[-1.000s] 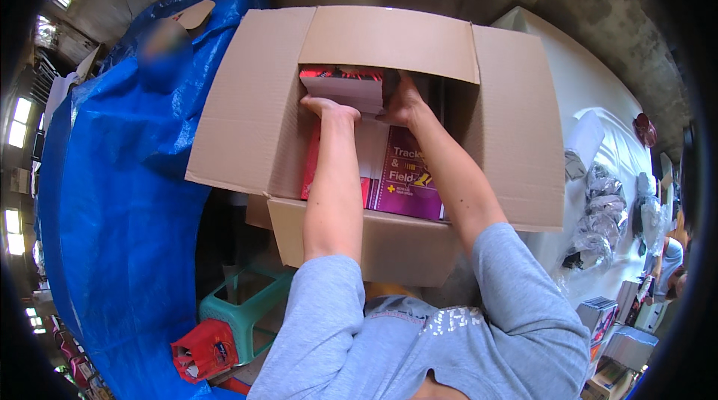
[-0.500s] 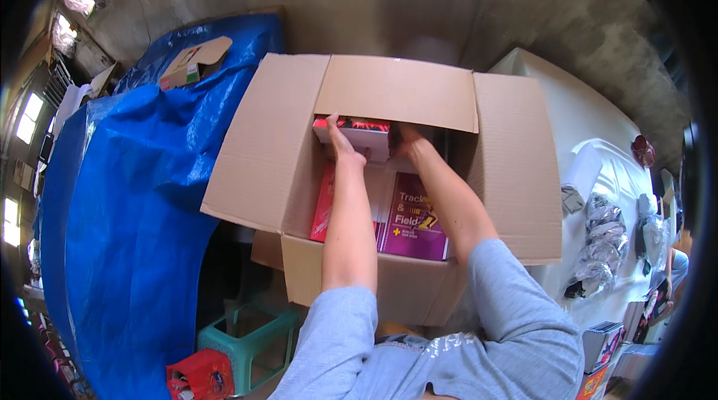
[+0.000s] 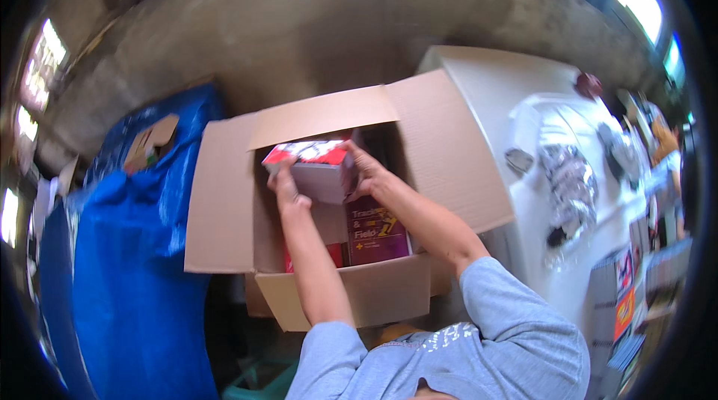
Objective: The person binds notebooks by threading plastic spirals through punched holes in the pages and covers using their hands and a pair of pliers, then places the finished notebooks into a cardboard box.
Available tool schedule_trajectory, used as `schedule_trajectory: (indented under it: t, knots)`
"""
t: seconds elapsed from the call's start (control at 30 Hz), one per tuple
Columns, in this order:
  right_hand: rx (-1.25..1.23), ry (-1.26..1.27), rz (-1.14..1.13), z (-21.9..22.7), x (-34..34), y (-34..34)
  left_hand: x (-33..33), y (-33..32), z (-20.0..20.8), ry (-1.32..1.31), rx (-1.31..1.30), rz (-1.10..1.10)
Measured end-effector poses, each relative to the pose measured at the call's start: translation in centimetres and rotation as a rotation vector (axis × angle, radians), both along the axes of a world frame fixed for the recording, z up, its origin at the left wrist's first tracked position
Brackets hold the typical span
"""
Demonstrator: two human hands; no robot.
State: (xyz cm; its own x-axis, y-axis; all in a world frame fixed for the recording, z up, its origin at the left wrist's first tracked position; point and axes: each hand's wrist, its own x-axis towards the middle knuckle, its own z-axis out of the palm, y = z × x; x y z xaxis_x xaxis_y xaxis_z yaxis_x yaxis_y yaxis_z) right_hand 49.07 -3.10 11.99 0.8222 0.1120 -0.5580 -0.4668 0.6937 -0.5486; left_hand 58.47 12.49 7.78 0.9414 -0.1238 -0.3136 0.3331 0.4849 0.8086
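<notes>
A thick stack of books [image 3: 318,181] with a red and white top cover and pale page edges is held between my two hands, tilted, in the mouth of an open cardboard box [image 3: 449,149]. My left hand [image 3: 287,189] grips its left end, thumb near the top edge. On the right end, my right hand [image 3: 365,173] is closed around the corner. Below, inside the box, lie a purple book [image 3: 379,241] with yellow print and, beside it, a red book [image 3: 334,255] partly hidden by my left forearm.
A blue tarp [image 3: 142,273] covers a pile at left, with a cardboard piece [image 3: 152,144] on it. At right, a white-covered surface [image 3: 479,86] bears plastic-wrapped bundles [image 3: 570,190]. Book stacks [image 3: 609,303] stand at lower right. A green stool [image 3: 262,383] is low at left.
Both hands have lifted the book stack from the far side of the box toward its opening, showing more of its red top. The whole view has swung to the right.
</notes>
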Motion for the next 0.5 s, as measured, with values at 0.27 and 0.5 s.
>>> schedule_trajectory:
  t: [0.27,0.5]
  knots:
    - [-0.221,-0.294,-0.278,8.2,-13.2,-0.9,-17.6,-0.3,12.1,-0.232,-0.259,-0.239]
    - [-0.315,-0.729,-0.586,13.3,-28.0,-2.6,-27.7,-3.3,16.8,-0.469,-0.612,-0.575]
